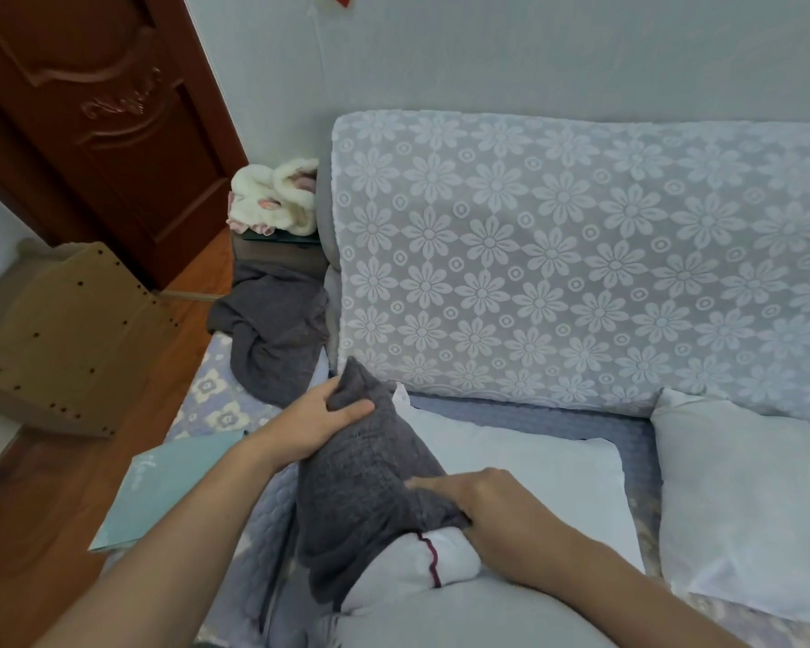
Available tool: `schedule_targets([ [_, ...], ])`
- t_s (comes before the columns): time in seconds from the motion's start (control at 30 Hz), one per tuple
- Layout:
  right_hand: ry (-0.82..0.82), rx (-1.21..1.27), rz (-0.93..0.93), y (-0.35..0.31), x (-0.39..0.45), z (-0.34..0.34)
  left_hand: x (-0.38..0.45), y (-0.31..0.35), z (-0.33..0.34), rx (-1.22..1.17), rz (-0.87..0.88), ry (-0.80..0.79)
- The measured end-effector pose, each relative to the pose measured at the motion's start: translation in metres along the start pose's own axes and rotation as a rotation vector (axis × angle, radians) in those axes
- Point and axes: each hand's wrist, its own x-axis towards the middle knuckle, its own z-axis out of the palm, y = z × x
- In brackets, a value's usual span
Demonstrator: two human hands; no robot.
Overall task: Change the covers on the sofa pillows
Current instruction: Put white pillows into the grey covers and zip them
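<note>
A white pillow (405, 563) with a dark red seam lies on the sofa seat in front of me, its far part inside a dark grey fuzzy cover (361, 474). My left hand (316, 420) grips the cover's far corner. My right hand (482, 500) pinches the cover's open edge where the white pillow sticks out. A bare white pillow (548, 470) lies flat just behind. Another bare white pillow (749, 502) sits at the right. A second grey cover (272, 334) lies crumpled at the sofa's left end.
The sofa back (581, 259) wears a white lace flower throw. A teal packet (160, 488) lies at the seat's left edge. A beige chair (66, 329) stands on the wood floor at left, before a brown door (104, 114). Fluffy white slippers (272, 196) sit on a side table.
</note>
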Motion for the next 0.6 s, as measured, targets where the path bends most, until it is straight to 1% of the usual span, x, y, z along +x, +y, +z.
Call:
schedule_targets([
  [0.1, -0.103, -0.094, -0.132, -0.004, -0.014, -0.014, -0.016, -0.014, -0.001, 0.131, 0.073, 0.063],
  [0.17, -0.140, -0.047, -0.142, -0.010, -0.015, -0.024, -0.022, -0.022, 0.002, 0.104, 0.104, 0.161],
  [0.2, -0.125, 0.009, -0.122, -0.012, -0.010, -0.025, -0.021, -0.025, 0.002, 0.072, 0.093, 0.228],
  [0.3, 0.021, 0.064, -0.012, -0.011, 0.008, -0.014, -0.012, -0.024, -0.005, 0.012, 0.091, 0.399],
  [0.4, 0.190, 0.063, 0.087, -0.006, 0.020, -0.009, -0.015, -0.013, 0.003, 0.108, 0.131, 0.494],
  [0.43, 0.241, 0.071, 0.126, -0.004, 0.023, -0.011, -0.023, -0.008, 0.015, 0.152, 0.185, 0.502],
  [0.47, 0.287, 0.086, 0.166, -0.001, 0.027, -0.012, -0.033, -0.004, 0.031, 0.227, 0.275, 0.490],
  [0.53, 0.361, 0.128, 0.238, 0.005, 0.039, -0.015, -0.051, 0.001, 0.064, 0.391, 0.424, 0.436],
  [0.6, 0.425, 0.187, 0.302, 0.010, 0.051, -0.017, -0.053, 0.000, 0.083, 0.473, 0.476, 0.441],
])
